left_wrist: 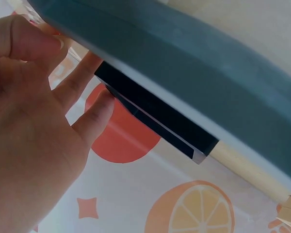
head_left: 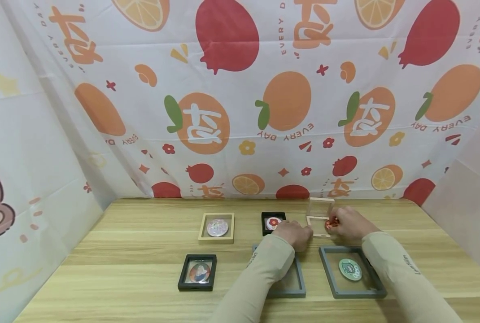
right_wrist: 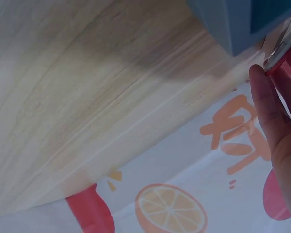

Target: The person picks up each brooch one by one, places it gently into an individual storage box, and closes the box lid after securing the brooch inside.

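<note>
A small cream display frame (head_left: 315, 218) stands open at the back, its clear lid raised behind its base. My left hand (head_left: 294, 235) reaches over a grey frame (head_left: 302, 278), its fingertips at the cream frame's left edge. In the left wrist view the left hand (left_wrist: 34, 111) has its fingers fairly straight. With fingers and thumb, my right hand (head_left: 351, 223) holds a round red badge (head_left: 332, 224) over the right side of the cream base. The badge (right_wrist: 282, 52) shows edge-on in the right wrist view, beside the right hand's fingers (right_wrist: 264, 94).
Nearby lie a black frame with a flower badge (head_left: 267, 229) and a grey frame with a green badge (head_left: 337, 294). Farther left are a cream frame (head_left: 216, 241) and a black frame (head_left: 195, 287), each with a round badge. A fruit-print curtain (head_left: 240, 157) hangs behind the table.
</note>
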A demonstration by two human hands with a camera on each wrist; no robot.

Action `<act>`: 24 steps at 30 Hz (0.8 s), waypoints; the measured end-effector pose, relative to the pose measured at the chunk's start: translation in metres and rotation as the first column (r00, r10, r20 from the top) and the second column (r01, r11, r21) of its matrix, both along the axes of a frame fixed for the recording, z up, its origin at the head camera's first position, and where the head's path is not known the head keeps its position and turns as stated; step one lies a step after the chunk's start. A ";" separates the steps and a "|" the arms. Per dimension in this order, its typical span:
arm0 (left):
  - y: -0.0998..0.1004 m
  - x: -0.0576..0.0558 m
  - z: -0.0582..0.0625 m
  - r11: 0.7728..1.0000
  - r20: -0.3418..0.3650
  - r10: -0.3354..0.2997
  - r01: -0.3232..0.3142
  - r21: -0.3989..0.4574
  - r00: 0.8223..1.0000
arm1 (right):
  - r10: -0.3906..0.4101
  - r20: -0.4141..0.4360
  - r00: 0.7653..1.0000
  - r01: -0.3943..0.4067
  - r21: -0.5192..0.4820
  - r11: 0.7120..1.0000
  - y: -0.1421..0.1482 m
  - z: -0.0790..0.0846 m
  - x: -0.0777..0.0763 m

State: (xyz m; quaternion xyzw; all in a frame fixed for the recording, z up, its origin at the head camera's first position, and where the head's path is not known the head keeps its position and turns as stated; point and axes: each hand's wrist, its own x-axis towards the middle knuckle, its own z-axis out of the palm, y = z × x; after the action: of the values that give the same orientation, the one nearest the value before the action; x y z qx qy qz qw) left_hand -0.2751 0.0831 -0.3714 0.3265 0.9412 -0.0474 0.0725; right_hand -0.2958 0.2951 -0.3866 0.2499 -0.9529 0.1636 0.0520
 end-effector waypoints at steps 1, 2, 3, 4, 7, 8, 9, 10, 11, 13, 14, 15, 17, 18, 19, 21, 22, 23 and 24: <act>0.000 0.000 0.000 1.000 0.002 0.002 -0.002 0.002 1.000 | 0.009 -0.004 1.000 -0.009 0.000 1.000 -0.001 0.000 0.000; 0.000 0.000 0.000 1.000 0.003 0.004 -0.004 0.005 1.000 | 0.016 -0.005 1.000 -0.016 0.000 1.000 -0.002 0.001 -0.001; -0.001 0.000 0.001 1.000 0.007 0.005 -0.005 0.007 1.000 | 0.026 -0.010 1.000 -0.026 0.005 1.000 -0.003 0.001 -0.002; -0.001 0.000 0.001 1.000 0.010 0.005 -0.005 0.009 1.000 | 0.034 -0.013 0.999 -0.034 0.008 0.999 -0.003 0.001 -0.002; -0.001 0.000 0.002 1.000 0.018 0.006 -0.006 0.013 1.000 | 0.067 -0.029 0.997 -0.066 0.024 0.998 -0.006 0.001 -0.004; -0.001 0.000 0.002 1.000 0.019 0.007 -0.007 0.015 1.000 | 0.075 -0.031 0.997 -0.074 0.027 0.997 -0.006 0.001 -0.005; -0.002 0.000 0.002 1.000 0.021 0.009 -0.009 0.016 1.000 | 0.081 -0.032 0.996 -0.081 0.030 0.996 -0.008 0.001 -0.005; -0.001 0.000 0.002 1.000 0.020 0.009 -0.009 0.015 1.000 | 0.088 -0.029 0.996 -0.087 0.033 0.996 -0.008 0.001 -0.005; -0.001 0.001 0.002 1.000 0.019 0.009 -0.009 0.014 1.000 | 0.095 -0.025 0.995 -0.094 0.032 0.995 -0.009 0.002 -0.005; -0.001 0.001 0.002 1.000 0.018 0.012 -0.012 0.012 1.000 | 0.103 -0.020 0.994 -0.103 0.035 0.994 -0.011 0.002 -0.005; -0.002 0.001 0.002 1.000 0.018 0.013 -0.014 0.010 1.000 | 0.106 -0.017 0.994 -0.105 0.038 0.994 -0.012 0.002 -0.006; -0.002 0.001 0.001 1.000 0.019 0.015 -0.015 0.007 1.000 | 0.104 -0.012 0.994 -0.104 0.040 0.994 -0.013 0.002 -0.006; -0.002 0.000 0.001 1.000 0.020 0.018 -0.018 0.001 1.000 | 0.105 -0.007 0.994 -0.105 0.046 0.993 -0.014 0.002 -0.006; -0.002 0.000 0.001 1.000 0.022 0.020 -0.020 -0.001 1.000 | 0.102 -0.006 0.995 -0.101 0.051 0.994 -0.014 0.002 -0.007; -0.001 0.000 0.001 1.000 0.024 0.020 -0.020 -0.002 1.000 | 0.090 0.000 0.996 -0.090 0.053 0.995 -0.015 0.001 -0.007; -0.001 0.000 0.001 1.000 0.029 0.024 -0.024 -0.002 0.999 | 0.077 0.008 0.997 -0.077 0.052 0.996 -0.015 0.000 -0.008; -0.001 0.000 0.001 1.000 0.032 0.027 -0.027 -0.001 0.999 | 0.071 0.013 0.997 -0.072 0.048 0.996 -0.015 0.000 -0.008; 0.000 0.000 0.001 1.000 0.035 0.028 -0.028 0.000 0.999 | 0.060 0.020 0.998 -0.061 0.042 0.997 -0.016 0.000 -0.007; 0.000 0.000 0.001 1.000 0.036 0.028 -0.028 0.003 0.999 | 0.056 0.022 0.998 -0.057 0.041 0.998 -0.016 -0.001 -0.007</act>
State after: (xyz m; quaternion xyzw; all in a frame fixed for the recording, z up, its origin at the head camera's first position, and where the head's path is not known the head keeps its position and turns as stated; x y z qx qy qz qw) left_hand -0.2753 0.0831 -0.3700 0.3142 0.9443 -0.0390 0.0896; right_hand -0.3032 0.2790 -0.3873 0.2761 -0.9492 0.1476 0.0323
